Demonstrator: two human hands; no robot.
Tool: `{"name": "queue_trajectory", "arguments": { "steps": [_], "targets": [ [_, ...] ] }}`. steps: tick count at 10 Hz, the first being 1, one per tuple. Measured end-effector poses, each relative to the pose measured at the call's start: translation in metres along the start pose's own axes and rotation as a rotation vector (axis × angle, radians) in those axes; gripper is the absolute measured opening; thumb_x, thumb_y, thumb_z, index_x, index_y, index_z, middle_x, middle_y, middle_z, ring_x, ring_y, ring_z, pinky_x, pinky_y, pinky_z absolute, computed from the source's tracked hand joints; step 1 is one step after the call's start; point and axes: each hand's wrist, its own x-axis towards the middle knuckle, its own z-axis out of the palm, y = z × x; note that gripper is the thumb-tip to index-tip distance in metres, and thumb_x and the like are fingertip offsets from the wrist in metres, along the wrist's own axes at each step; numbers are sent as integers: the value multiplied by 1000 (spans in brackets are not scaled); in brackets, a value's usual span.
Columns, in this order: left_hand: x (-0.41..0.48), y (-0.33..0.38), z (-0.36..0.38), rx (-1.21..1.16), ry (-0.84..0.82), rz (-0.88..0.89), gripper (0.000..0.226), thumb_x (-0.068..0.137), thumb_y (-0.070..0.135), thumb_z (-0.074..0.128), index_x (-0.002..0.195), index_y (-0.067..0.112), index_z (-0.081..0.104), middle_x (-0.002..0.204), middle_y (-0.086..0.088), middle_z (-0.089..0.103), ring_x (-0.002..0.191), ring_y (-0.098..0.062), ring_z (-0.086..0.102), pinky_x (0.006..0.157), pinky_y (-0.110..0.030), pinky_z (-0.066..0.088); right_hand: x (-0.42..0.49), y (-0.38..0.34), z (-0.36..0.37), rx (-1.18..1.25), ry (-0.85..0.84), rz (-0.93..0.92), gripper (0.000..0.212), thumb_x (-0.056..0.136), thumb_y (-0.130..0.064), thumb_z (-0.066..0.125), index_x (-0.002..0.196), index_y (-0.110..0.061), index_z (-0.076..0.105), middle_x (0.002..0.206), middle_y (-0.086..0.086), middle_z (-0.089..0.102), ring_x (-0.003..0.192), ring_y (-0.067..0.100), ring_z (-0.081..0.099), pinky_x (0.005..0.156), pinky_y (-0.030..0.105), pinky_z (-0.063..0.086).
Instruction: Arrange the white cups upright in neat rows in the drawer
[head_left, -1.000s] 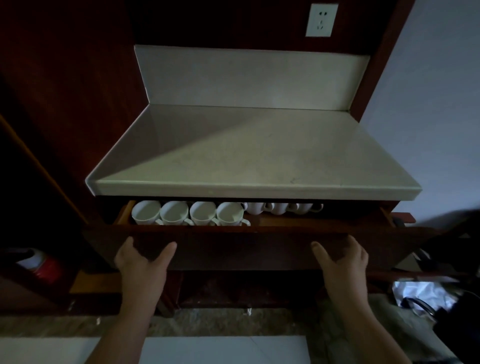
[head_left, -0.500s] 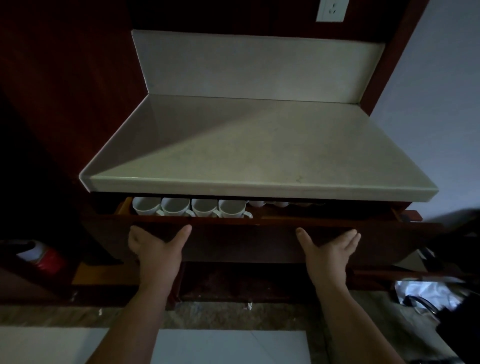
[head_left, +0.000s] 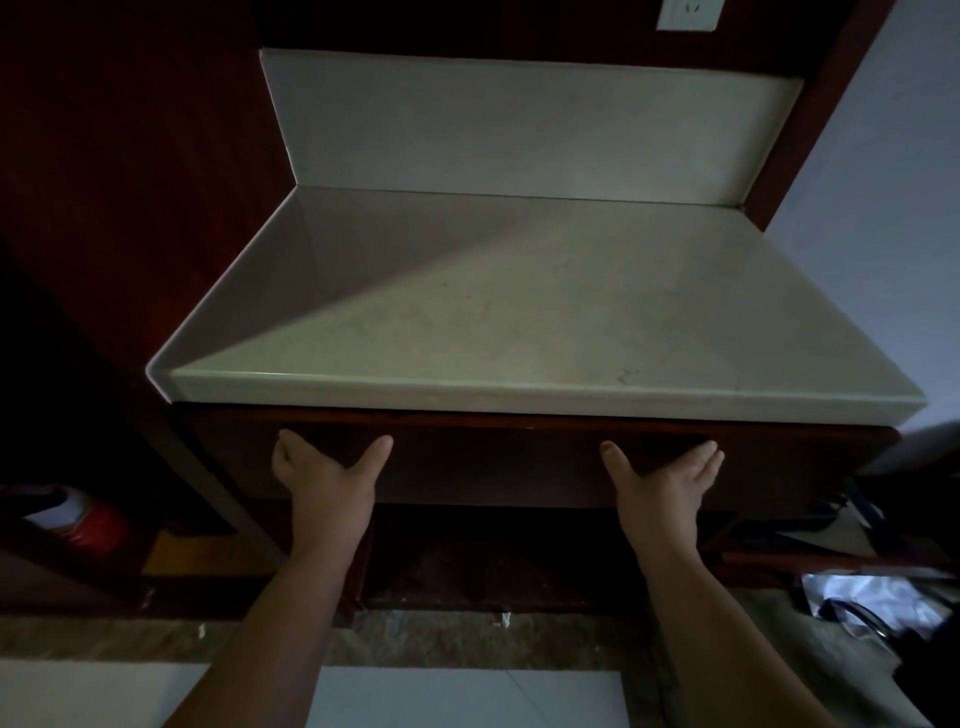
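Palms rest flat against the front of a dark wooden drawer (head_left: 493, 462), in dim light. The left hand (head_left: 324, 475) lies on the panel with fingers straight and thumb spread toward the other hand; it grasps nothing. The right hand (head_left: 662, 480) mirrors it, well apart on the same panel, fingers straight, thumb spread inward, also holding nothing. The drawer sits fully in under a pale stone counter (head_left: 519, 322) just above both hands, so the cups inside cannot be seen. Beyond the counter rises a matching backsplash (head_left: 519, 130), with a socket (head_left: 688, 13) above. Out past the left hand, a red can (head_left: 88, 525) stands low. Past the right hand lies crumpled silver wrapping (head_left: 872, 597).
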Motion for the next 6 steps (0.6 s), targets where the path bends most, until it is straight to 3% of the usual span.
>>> {"name": "queue_trajectory", "arguments": {
  "steps": [4,5,6],
  "targets": [
    [25,-10,0,5,-69,12,123,84,44,84,166,16,-3,172,-6,-2,144,-37,44,115,-56,43,15,-1,4,-88,-36,-36,121,91,-53,72,163,-13,-16,172,1,-22,160,30,5,121,51,29],
    [23,-3,-5,-47,-113,-8,112,88,32,83,167,15,6,172,-8,8,142,-33,48,115,-49,43,13,-9,-4,-123,-71,5,111,95,-50,69,165,-13,-9,173,2,-15,159,32,13,117,50,34],
    [-1,-12,-16,-82,-264,-40,71,86,18,86,147,14,50,143,1,53,123,-18,58,100,-26,39,11,-15,-15,-162,-199,63,83,95,-42,71,158,-5,33,164,16,34,140,32,46,110,44,42]
  ]
}}
